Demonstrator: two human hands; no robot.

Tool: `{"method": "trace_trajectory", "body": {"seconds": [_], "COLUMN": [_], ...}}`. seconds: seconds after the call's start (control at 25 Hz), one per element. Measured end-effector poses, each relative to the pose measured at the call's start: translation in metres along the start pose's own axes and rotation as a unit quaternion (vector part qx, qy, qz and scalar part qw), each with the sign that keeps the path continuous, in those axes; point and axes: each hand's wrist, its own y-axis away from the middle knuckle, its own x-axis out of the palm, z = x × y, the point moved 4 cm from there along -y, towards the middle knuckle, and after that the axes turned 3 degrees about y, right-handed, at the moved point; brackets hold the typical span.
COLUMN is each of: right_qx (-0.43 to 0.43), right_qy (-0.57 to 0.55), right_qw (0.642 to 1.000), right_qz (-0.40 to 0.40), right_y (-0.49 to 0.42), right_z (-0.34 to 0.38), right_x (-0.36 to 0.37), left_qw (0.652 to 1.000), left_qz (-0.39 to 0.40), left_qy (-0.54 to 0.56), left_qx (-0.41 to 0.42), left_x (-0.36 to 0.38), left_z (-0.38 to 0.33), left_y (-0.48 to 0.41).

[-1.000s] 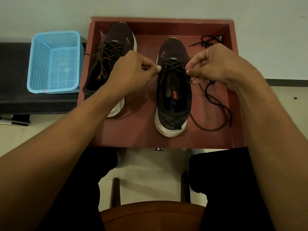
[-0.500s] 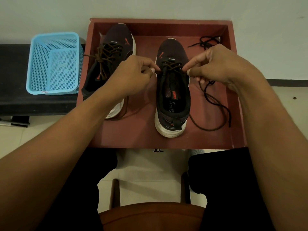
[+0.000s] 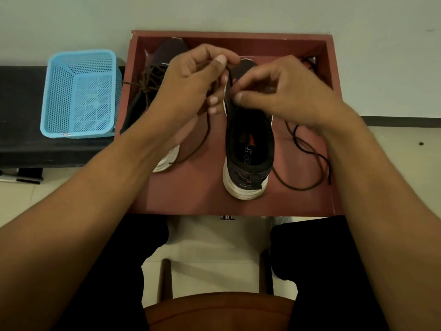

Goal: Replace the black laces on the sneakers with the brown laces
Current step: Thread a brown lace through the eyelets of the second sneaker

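Two sneakers stand in one red tray (image 3: 333,91): the left sneaker (image 3: 152,77) and the right sneaker (image 3: 248,149). Two hands work above them, the left hand (image 3: 188,84) and the right hand (image 3: 286,96). Brown laces number two: one brown lace (image 3: 149,83) threaded in the left sneaker, another brown lace (image 3: 205,137) trailing from the hands. One black lace (image 3: 307,149) lies loose in the tray. One blue basket (image 3: 81,91) sits on one dark desk (image 3: 21,115).

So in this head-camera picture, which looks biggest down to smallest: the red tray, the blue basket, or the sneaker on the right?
1. Red tray, clearly largest.
2. Blue basket.
3. Right sneaker, smallest, though hands cover its front, so basket versus sneaker is less sure.
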Motion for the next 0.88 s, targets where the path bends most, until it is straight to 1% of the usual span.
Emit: {"method": "trace_trajectory", "body": {"seconds": [0.04, 0.08, 0.16, 0.36, 0.52, 0.72, 0.88], "right_qx": [-0.014, -0.025, -0.036, 0.010, 0.043, 0.055, 0.074], "right_qy": [0.015, 0.033, 0.038, -0.060, -0.068, -0.123, -0.161], "right_qw": [0.999, 0.997, 0.996, 0.993, 0.994, 0.990, 0.984], "right_qz": [0.040, 0.062, 0.066, 0.098, 0.069, 0.031, -0.022], "right_y": [-0.001, -0.002, -0.005, -0.006, -0.009, -0.005, 0.002], "right_z": [0.006, 0.011, 0.015, 0.015, 0.014, -0.002, -0.029], "right_x": [0.011, 0.020, 0.031, 0.033, 0.035, 0.011, -0.017], "left_qw": [0.999, 0.997, 0.994, 0.990, 0.983, 0.981, 0.983], "left_qz": [0.004, 0.003, -0.012, -0.092, -0.141, -0.142, -0.155], "left_qy": [0.044, 0.076, 0.107, 0.102, 0.109, 0.130, 0.093], "left_qx": [0.012, 0.019, 0.020, 0.042, 0.043, 0.013, -0.011], "left_x": [0.002, 0.004, 0.005, 0.008, 0.008, 0.000, -0.013], "left_z": [-0.002, -0.003, -0.004, -0.001, 0.003, 0.006, 0.012], "left_y": [-0.001, -0.001, -0.001, -0.002, -0.006, -0.009, -0.011]}}
